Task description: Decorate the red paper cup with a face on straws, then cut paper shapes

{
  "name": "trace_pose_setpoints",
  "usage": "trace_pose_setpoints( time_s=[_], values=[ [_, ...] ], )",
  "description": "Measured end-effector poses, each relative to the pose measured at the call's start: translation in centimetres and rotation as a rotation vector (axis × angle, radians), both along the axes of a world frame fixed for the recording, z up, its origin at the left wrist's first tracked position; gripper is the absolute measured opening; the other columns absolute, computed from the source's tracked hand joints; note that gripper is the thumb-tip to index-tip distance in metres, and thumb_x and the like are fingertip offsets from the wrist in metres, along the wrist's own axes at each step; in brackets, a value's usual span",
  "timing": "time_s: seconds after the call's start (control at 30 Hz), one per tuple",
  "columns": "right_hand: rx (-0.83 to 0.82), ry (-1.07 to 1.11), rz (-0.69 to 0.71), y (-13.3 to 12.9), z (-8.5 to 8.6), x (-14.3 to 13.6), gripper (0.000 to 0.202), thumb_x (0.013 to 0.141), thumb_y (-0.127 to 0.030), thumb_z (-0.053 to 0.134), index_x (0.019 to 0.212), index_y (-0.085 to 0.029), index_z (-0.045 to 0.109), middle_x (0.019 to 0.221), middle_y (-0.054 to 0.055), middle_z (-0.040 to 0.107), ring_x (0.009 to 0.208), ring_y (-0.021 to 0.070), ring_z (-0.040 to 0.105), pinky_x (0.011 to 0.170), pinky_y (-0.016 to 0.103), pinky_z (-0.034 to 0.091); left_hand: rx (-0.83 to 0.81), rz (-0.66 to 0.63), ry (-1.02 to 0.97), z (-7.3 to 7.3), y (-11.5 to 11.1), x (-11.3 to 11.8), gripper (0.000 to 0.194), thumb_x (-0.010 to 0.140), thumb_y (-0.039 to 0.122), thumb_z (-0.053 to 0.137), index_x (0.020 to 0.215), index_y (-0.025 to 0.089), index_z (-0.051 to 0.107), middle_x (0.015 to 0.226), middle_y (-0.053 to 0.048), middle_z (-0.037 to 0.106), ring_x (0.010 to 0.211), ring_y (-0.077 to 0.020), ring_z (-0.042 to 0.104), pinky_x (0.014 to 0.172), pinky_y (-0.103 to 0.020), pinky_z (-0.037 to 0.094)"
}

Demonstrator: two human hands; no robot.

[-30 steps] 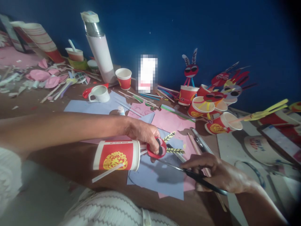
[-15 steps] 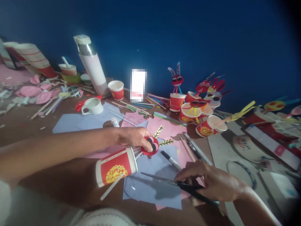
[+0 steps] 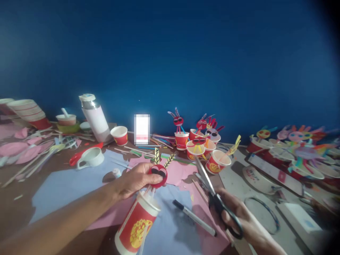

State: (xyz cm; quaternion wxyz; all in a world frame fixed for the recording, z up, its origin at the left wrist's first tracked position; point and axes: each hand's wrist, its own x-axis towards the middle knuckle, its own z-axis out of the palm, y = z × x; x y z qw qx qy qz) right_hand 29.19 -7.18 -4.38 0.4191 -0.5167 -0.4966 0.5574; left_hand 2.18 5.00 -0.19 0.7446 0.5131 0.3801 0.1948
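Note:
Pinched between my left hand's [image 3: 135, 179] thumb and fingers is a round red paper bug face [image 3: 158, 176] with dark eye shapes and two yellow leaf-patterned antennae. Pale straws run from below it into the mouth of a red and white paper cup [image 3: 138, 225], which leans to the right. Another pale straw hangs along the cup's front. My right hand [image 3: 231, 209] is closed round the black handles of scissors [image 3: 208, 179], their blades pointing up and away. A marker pen [image 3: 195, 217] lies on blue paper [image 3: 175, 226] between my hands.
Finished cup figures [image 3: 182, 136] stand at the back, with more at the right beside a phone [image 3: 276, 173]. A white mug [image 3: 91, 157], a flask [image 3: 95, 122], a paper cup [image 3: 119, 135] and stacked cups [image 3: 30, 111] are leftward. Pink scraps [image 3: 13, 152] lie far left.
The scissors have swung from pointing left over the blue paper to pointing upward. The cup and bug face have turned more upright in my left hand's hold. My view has tilted up.

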Motion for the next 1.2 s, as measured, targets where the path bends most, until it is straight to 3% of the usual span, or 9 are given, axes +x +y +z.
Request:
trace_pose_setpoints(
  time_s=[0.1,0.27,0.4,0.5,0.63,0.77,1.0,1.2],
  values=[
    [0.153,0.186,-0.019,1.3,0.5,-1.1,0.060,0.070,-0.062,0.060,0.112,-0.019,0.051,0.069,0.001,0.055,0.051,0.0109,0.043,0.050,0.024,0.036,0.035,0.005,-0.015,0.3,-0.7,0.6,0.022,0.066,0.028,0.071,0.079,0.011,0.063,0.068,-0.001,0.061,0.059,-0.0104,0.051,0.059,-0.022,0.039],
    [0.261,0.281,0.104,3.8,1.0,-3.8,0.063,0.071,-0.062,0.059,0.118,-0.022,0.048,0.087,0.006,0.062,0.067,0.0172,0.052,0.067,0.033,0.041,0.116,-0.020,-0.027,0.9,-1.7,1.6,0.019,0.069,0.030,0.069,0.078,0.014,0.064,0.069,0.000,0.059,0.062,-0.0113,0.049,0.061,-0.022,0.037],
    [0.301,0.264,-0.073,5.2,2.0,-5.9,0.042,0.071,-0.043,0.069,0.104,-0.021,0.055,0.085,0.003,0.061,0.071,0.0165,0.051,0.065,0.027,0.040,0.169,-0.072,-0.095,1.3,-2.0,2.3,0.020,0.071,0.031,0.068,0.075,0.013,0.063,0.065,0.001,0.055,0.059,-0.0103,0.043,0.058,-0.021,0.033],
    [0.274,0.237,-0.190,6.0,3.4,-7.1,0.039,0.068,-0.033,0.071,0.100,-0.022,0.054,0.074,-0.002,0.059,0.067,0.0148,0.051,0.063,0.025,0.040,0.200,-0.063,-0.098,1.2,-1.8,2.7,0.024,0.070,0.033,0.069,0.078,0.011,0.063,0.067,0.000,0.055,0.061,-0.0106,0.044,0.059,-0.022,0.032],
    [0.288,0.129,-0.162,6.5,4.7,-8.0,0.041,0.063,-0.034,0.072,0.098,-0.021,0.053,0.072,-0.003,0.058,0.066,0.0163,0.053,0.063,0.026,0.043,0.250,-0.065,-0.107,0.9,-1.5,2.7,0.023,0.072,0.033,0.067,0.079,0.012,0.062,0.067,0.000,0.055,0.063,-0.0119,0.045,0.060,-0.024,0.033],
    [0.290,0.066,-0.128,6.6,4.7,-8.2,0.048,0.063,-0.030,0.074,0.105,-0.019,0.052,0.088,0.002,0.064,0.080,0.0205,0.057,0.066,0.027,0.044,0.266,-0.054,-0.106,0.5,-1.3,2.5,0.018,0.073,0.029,0.065,0.079,0.013,0.062,0.066,0.001,0.054,0.062,-0.0114,0.045,0.059,-0.024,0.033],
    [0.349,-0.050,-0.217,6.4,4.3,-8.5,0.042,0.066,-0.021,0.072,0.102,-0.021,0.051,0.083,0.000,0.064,0.081,0.0197,0.057,0.068,0.026,0.044,0.222,-0.044,-0.144,0.3,-1.3,2.5,0.017,0.074,0.023,0.065,0.085,0.012,0.060,0.072,-0.001,0.058,0.065,-0.0117,0.049,0.062,-0.024,0.037],
    [0.347,-0.008,-0.275,6.4,4.4,-8.6,0.042,0.066,-0.023,0.072,0.101,-0.022,0.050,0.082,0.000,0.065,0.074,0.0183,0.057,0.066,0.026,0.046,0.170,-0.022,-0.277,1.1,-1.1,2.7,0.030,0.072,0.020,0.068,0.099,0.014,0.057,0.079,-0.002,0.059,0.070,-0.0126,0.054,0.071,-0.028,0.042]
  ],
)
